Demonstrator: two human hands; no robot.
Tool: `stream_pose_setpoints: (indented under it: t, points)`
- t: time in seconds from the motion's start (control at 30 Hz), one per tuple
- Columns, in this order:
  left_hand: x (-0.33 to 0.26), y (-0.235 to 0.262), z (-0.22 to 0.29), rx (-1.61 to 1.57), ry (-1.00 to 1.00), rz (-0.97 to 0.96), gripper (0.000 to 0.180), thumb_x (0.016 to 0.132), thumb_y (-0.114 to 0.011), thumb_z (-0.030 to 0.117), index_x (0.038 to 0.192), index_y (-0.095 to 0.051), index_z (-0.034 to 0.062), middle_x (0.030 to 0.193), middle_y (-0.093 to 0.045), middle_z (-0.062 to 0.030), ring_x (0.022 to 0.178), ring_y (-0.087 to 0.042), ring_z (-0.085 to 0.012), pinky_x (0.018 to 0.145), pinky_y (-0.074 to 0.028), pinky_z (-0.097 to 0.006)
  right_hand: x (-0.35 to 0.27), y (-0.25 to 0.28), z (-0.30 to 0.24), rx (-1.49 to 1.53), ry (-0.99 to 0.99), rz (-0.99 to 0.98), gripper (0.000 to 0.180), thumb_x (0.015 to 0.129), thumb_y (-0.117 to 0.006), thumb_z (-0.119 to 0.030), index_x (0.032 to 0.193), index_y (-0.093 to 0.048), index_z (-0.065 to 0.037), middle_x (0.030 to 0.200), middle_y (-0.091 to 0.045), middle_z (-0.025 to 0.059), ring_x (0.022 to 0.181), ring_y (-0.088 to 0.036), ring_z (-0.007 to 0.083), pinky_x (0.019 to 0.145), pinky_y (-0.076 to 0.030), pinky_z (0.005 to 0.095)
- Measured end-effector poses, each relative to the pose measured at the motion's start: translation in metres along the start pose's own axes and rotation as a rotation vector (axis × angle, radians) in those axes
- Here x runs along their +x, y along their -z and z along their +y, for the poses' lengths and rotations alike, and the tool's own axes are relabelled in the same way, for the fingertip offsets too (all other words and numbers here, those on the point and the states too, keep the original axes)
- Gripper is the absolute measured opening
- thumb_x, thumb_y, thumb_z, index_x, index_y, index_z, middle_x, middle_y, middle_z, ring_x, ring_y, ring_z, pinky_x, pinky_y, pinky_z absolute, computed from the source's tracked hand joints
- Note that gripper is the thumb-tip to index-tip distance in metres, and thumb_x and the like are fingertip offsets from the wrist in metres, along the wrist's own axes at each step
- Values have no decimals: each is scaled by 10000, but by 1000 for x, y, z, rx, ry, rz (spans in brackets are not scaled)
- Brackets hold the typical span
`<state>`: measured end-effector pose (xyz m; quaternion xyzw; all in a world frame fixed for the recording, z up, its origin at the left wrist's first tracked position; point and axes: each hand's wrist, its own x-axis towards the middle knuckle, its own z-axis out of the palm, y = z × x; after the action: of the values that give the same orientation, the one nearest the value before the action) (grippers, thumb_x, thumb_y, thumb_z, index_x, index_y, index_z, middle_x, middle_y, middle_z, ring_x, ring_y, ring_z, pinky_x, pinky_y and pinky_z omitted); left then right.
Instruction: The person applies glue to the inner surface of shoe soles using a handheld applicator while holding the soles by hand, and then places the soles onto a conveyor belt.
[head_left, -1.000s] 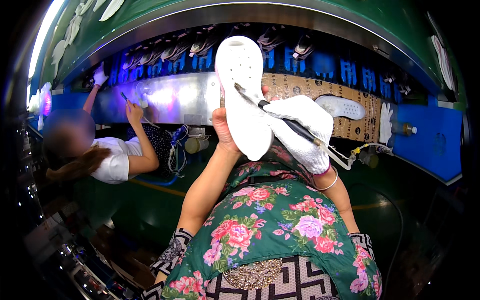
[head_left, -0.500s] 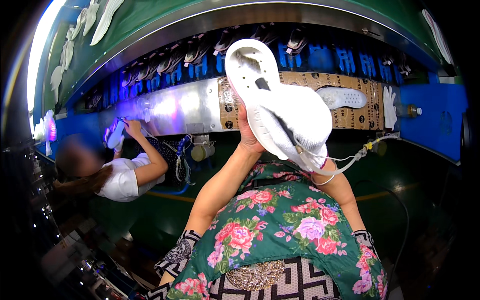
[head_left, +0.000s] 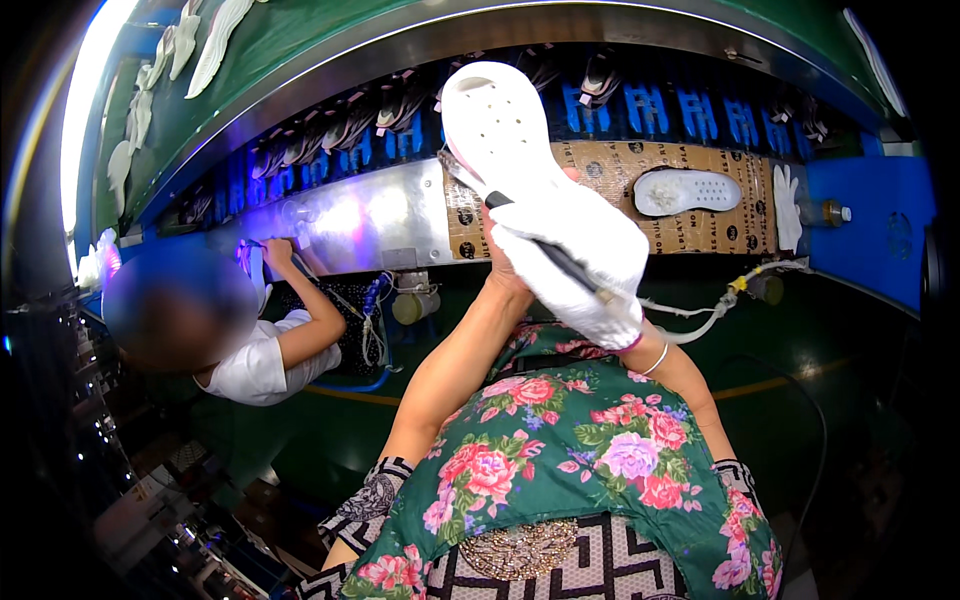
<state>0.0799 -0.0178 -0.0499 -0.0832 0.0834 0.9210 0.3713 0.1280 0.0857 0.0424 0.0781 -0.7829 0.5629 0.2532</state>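
Observation:
A white shoe sole (head_left: pixel 497 125) with small holes is held up at a tilt over the bench's near edge. My bare left hand (head_left: pixel 508 272) grips its side from below. A white knitted glove covers my right hand (head_left: pixel 590 235), whose fingers close around the black handle of a brush (head_left: pixel 572 265). The brush's bristles lie at the sole's left side; whether they touch it I cannot tell. Behind my right wrist trails a pale hose (head_left: pixel 705 325). To the right, a second sole (head_left: pixel 688 192), grey-rimmed, rests on printed cardboard (head_left: pixel 680 232).
White gloves (head_left: pixel 786 210) and a capped bottle (head_left: pixel 828 213) lie at the cardboard's right end. Shoe uppers on blue holders (head_left: pixel 645 108) line the back under a metal-edged shelf (head_left: pixel 560 8). At left, a co-worker's hand (head_left: pixel 277 252) works beside the metal benchtop (head_left: pixel 370 215).
The brush has swung from along the sole's inside to its left side, turning my gloved hand with it. The sole has shifted slightly up and left. The co-worker leans closer to the bench.

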Motion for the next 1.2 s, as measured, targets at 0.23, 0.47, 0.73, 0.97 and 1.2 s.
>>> stream_pose_setpoints:
  t: [0.23,0.47,0.73,0.97,1.2]
  points:
    - [4,-10,15,58,-51,-46,962,789,-447,813,1400,-411,71,1242,-579,-195,1131,-583,-375,965,-497,-506,2,1,4,-60,53,-71,312,822,-692,-92,1131,-690,-46,1144,-669,132,1058,-632,249,920,-498,364]
    - [9,-21,28,10,-114,30,959,735,-466,859,1317,-506,99,1138,-605,-210,1024,-601,-425,865,-509,-599,-16,-6,19,406,-267,21,318,792,-701,-45,1109,-701,-65,1076,-695,128,976,-670,264,863,-525,367]
    - [10,-24,37,-32,-62,-117,953,727,-477,861,1270,-549,81,1125,-601,-247,999,-590,-461,840,-503,-593,-12,-1,12,149,-175,-163,316,826,-722,-74,1140,-698,-78,1100,-700,86,1036,-667,241,926,-504,347]
    - [8,-21,53,20,0,-260,965,773,-443,835,1308,-506,34,1159,-590,-262,999,-604,-488,820,-526,-585,1,3,4,-11,43,-268,244,766,-756,-89,999,-746,-161,918,-716,55,795,-685,231,722,-534,313]
    - [3,-11,66,80,19,-165,1009,757,-531,785,1394,-378,18,1205,-527,-238,1067,-556,-433,821,-542,-560,-2,11,11,-118,225,-387,310,731,-764,-78,1029,-726,-155,921,-708,56,763,-662,228,710,-522,327]
